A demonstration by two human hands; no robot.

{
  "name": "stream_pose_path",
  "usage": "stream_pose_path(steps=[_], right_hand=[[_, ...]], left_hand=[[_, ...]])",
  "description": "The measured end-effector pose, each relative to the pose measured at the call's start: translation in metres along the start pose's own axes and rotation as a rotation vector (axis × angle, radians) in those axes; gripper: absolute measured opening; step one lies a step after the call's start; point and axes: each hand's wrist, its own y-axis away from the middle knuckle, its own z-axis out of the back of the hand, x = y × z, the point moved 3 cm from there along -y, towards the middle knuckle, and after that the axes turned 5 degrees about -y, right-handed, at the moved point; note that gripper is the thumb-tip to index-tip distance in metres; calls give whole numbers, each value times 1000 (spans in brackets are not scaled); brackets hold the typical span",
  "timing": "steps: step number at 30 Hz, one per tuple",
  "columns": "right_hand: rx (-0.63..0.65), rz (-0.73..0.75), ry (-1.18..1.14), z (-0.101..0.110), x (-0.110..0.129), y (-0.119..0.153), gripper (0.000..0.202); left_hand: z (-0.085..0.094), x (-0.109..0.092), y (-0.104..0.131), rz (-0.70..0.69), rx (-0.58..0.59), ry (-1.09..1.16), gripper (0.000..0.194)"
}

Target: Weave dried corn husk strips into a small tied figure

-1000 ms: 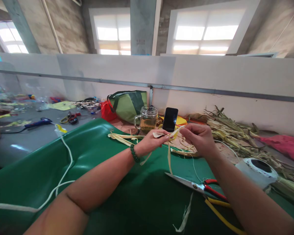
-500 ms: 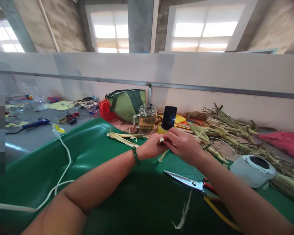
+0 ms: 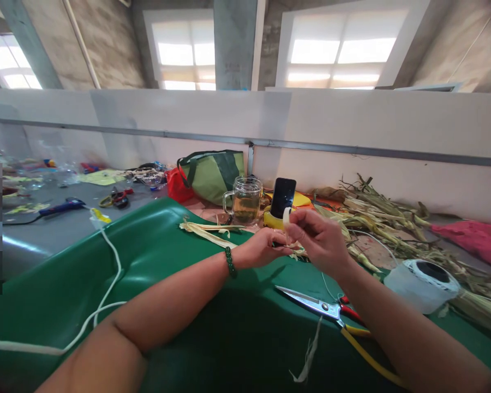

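My right hand (image 3: 321, 240) is closed in a pinch on a pale strip (image 3: 287, 216), which looks like corn husk and sticks up past the fingertips. Just left of it, my left hand (image 3: 264, 248) is closed, its fingertips close to the strip's lower part. What those fingers grip is mostly hidden. A bead bracelet circles the left wrist. Below the hands, scissors (image 3: 311, 303) with red and yellow handles lie on the green sheet (image 3: 167, 284). Several dry husk strips (image 3: 207, 232) rest beyond my left wrist.
A glass mug (image 3: 247, 202) of amber liquid and a phone (image 3: 283, 196) on a yellow stand are behind the hands. To the right are a white-wrapped spool (image 3: 421, 284) and a pile of dried husks (image 3: 393, 218). A white cord (image 3: 117, 262) crosses the sheet at left.
My hands were together before; the right has moved slightly up and to the right, and more of the pale strip shows. My left hand has shifted a little right.
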Motion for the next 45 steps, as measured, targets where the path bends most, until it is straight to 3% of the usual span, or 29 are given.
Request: stream_pose_path(steps=[4, 7, 10, 14, 18, 22, 30, 34, 37, 41, 45], right_hand=[[-161, -85, -51, 14, -18, -8, 40], [37, -222, 57, 15, -34, -13, 59], [232, -354, 188, 12, -43, -14, 66], [144, -329, 312, 13, -45, -17, 59], [174, -344, 68, 7, -46, -18, 50], [28, -358, -84, 4, -43, -16, 49], [-162, -299, 35, 4, -52, -13, 53], [-157, -327, 24, 7, -60, -15, 56], [-128, -339, 14, 8, -60, -17, 56], [-111, -276, 10, 8, -53, -17, 58], [-112, -227, 47, 9, -50, -15, 62]], left_hand=[[10, -1, 1, 122, 77, 100, 46], [16, 1, 0, 202, 40, 301, 54], [19, -1, 0, 177, 2, 350, 51], [20, -8, 2, 145, 8, 273, 43], [18, -8, 4, 189, 12, 347, 48], [16, -5, 3, 213, 13, 435, 54], [18, -9, 4, 118, 24, 155, 42], [18, -5, 4, 142, 24, 145, 44], [16, -3, 4, 211, 29, 294, 51], [15, -5, 3, 248, 25, 495, 56], [17, -6, 3, 235, -13, 500, 50]])
